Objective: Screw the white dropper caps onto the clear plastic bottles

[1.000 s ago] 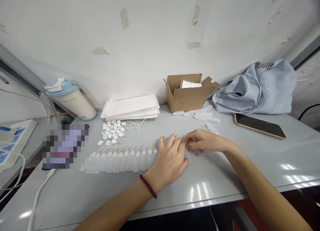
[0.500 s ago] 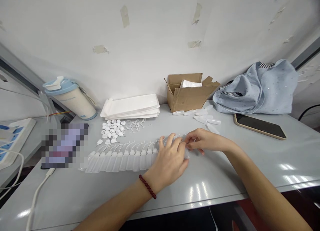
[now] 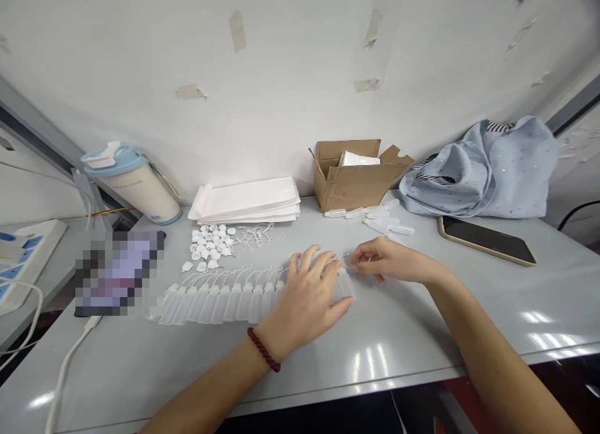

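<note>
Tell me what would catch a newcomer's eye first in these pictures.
A long row of translucent plastic squeeze bottles lies across the pale grey table, with the left hand, wearing a red bead bracelet, and the right hand at its right end. Behind them, by the wall, sit an open cardboard box and a crumpled pale blue cloth bag.

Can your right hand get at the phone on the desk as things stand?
Probably yes: nothing lies between the right hand and the phone, though its fingers would first leave the translucent plastic bottle they are at.
</note>
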### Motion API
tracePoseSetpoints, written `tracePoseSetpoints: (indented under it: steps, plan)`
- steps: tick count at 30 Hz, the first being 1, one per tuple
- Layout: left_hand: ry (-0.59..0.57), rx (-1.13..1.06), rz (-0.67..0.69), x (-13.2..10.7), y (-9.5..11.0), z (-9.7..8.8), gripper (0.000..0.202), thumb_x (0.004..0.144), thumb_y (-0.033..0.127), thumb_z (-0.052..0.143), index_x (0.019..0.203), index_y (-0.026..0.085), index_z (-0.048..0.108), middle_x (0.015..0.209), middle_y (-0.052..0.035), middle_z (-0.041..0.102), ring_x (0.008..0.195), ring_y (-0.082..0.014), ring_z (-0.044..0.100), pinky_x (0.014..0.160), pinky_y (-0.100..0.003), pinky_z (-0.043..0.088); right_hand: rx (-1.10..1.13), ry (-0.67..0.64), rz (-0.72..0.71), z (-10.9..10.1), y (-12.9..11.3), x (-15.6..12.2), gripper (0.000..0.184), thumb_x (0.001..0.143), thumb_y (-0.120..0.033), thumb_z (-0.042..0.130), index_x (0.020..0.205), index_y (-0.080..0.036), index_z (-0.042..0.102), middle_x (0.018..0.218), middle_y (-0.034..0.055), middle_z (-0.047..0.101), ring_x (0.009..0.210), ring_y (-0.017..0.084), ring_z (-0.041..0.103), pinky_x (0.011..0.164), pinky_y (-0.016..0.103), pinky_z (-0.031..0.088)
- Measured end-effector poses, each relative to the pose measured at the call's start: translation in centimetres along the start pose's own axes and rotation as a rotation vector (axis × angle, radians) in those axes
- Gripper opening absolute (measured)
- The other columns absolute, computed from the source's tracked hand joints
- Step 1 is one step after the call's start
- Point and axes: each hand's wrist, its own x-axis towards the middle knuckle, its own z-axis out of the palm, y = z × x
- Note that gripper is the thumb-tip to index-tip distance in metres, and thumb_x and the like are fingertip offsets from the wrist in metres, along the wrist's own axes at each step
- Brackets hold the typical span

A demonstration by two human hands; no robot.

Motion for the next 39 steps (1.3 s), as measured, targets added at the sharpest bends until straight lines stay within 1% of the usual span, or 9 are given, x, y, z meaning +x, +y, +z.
tracePoseSetpoints:
  steps: [3, 6, 10, 13, 16, 20, 28, 34, 39]
  plan:
    - [0.088, -0.023, -0.062, -0.3, -2.0, -1.0, 0.036, 0.089, 0.036, 0.055, 0.117, 0.014, 0.054, 0.124, -0.0128, 0.058, 0.124, -0.0328, 0.041, 0.098, -0.054, 0.038, -0.034, 0.09, 0.032, -0.7, 0.3, -0.3, 0.021, 0.079, -0.034, 0.055, 0.081, -0.016, 0.065, 0.072, 0.0027, 0.065, 0.054, 0.013, 0.055, 0.055, 0.027, 0.044]
    - [0.186, -0.002, -0.176, -0.9, -5.4, -2.5, 0.022, 0.09, 0.023, 0.046, 0.106, 0.015, 0.06, 0.111, -0.0109, 0.064, 0.113, -0.0286, 0.05, 0.094, -0.05, 0.043, -0.066, 0.249, 0.127, -1.6, 1.0, -0.6, 0.017, 0.077, -0.032, 0.054, 0.076, -0.017, 0.062, 0.073, 0.0036, 0.067, 0.054, 0.013, 0.055, 0.054, 0.027, 0.042]
    - [0.195, 0.112, -0.344, -1.4, -9.6, -4.1, 0.025, 0.087, 0.018, 0.041, 0.092, 0.016, 0.065, 0.095, -0.0097, 0.068, 0.101, -0.0294, 0.056, 0.087, -0.048, 0.047, -0.182, 0.452, 0.215, -2.8, 2.2, -1.1, 0.014, 0.076, -0.031, 0.054, 0.072, -0.018, 0.059, 0.072, 0.0062, 0.068, 0.059, 0.017, 0.059, 0.055, 0.029, 0.043]
    - [0.151, 0.145, -0.332, -1.5, -10.7, -4.2, 0.026, 0.086, 0.016, 0.041, 0.088, 0.016, 0.066, 0.095, -0.0095, 0.069, 0.098, -0.0281, 0.056, 0.088, -0.046, 0.046, -0.324, 0.59, 0.3, -3.4, 2.7, -1.5, 0.014, 0.076, -0.032, 0.056, 0.074, -0.019, 0.061, 0.08, 0.0082, 0.069, 0.07, 0.022, 0.062, 0.059, 0.031, 0.043]
    - [0.088, 0.192, -0.325, -1.6, -10.8, -3.6, 0.026, 0.085, 0.018, 0.042, 0.089, 0.016, 0.067, 0.094, -0.0103, 0.068, 0.096, -0.0293, 0.054, 0.084, -0.046, 0.047, -0.452, 0.673, 0.475, -3.8, 3.0, -1.8, 0.016, 0.074, -0.033, 0.059, 0.082, -0.019, 0.063, 0.091, 0.0096, 0.07, 0.081, 0.027, 0.063, 0.059, 0.033, 0.041]
    - [0.072, 0.206, -0.299, -1.6, -10.8, -3.0, 0.032, 0.088, 0.017, 0.036, 0.089, 0.016, 0.068, 0.092, -0.0113, 0.067, 0.093, -0.0282, 0.054, 0.084, -0.046, 0.048, -0.513, 0.645, 0.608, -3.9, 3.5, -1.8, 0.025, 0.07, -0.037, 0.063, 0.087, -0.019, 0.064, 0.092, 0.0121, 0.069, 0.086, 0.03, 0.062, 0.058, 0.033, 0.039]
    - [0.119, 0.223, -0.309, -1.9, -11.2, -2.7, 0.032, 0.087, 0.017, 0.038, 0.091, 0.016, 0.07, 0.093, -0.0115, 0.064, 0.095, -0.0286, 0.052, 0.085, -0.045, 0.048, -0.561, 0.527, 0.572, -2.9, 3.5, -0.8, 0.021, 0.071, -0.036, 0.062, 0.082, -0.017, 0.063, 0.091, 0.0139, 0.066, 0.08, 0.028, 0.062, 0.056, 0.031, 0.039]
    - [0.042, 0.237, -0.394, -1.9, -11.1, -2.6, 0.034, 0.087, 0.016, 0.038, 0.097, 0.011, 0.07, 0.098, -0.0138, 0.063, 0.098, -0.0295, 0.05, 0.088, -0.046, 0.046, -0.649, 0.483, 0.581, -1.6, 2.1, 0.0, 0.01, 0.075, -0.027, 0.057, 0.072, -0.018, 0.061, 0.078, 0.0109, 0.063, 0.07, 0.024, 0.06, 0.052, 0.028, 0.034]
    - [0.019, 0.228, -0.435, -1.8, -11.0, -2.7, 0.036, 0.087, 0.014, 0.038, 0.1, 0.006, 0.07, 0.099, -0.0165, 0.064, 0.1, -0.031, 0.05, 0.093, -0.046, 0.044, -0.559, 0.491, 0.514, -1.0, 1.8, 0.0, 0.008, 0.074, -0.027, 0.058, 0.071, -0.019, 0.06, 0.075, 0.0066, 0.063, 0.066, 0.02, 0.058, 0.052, 0.027, 0.032]
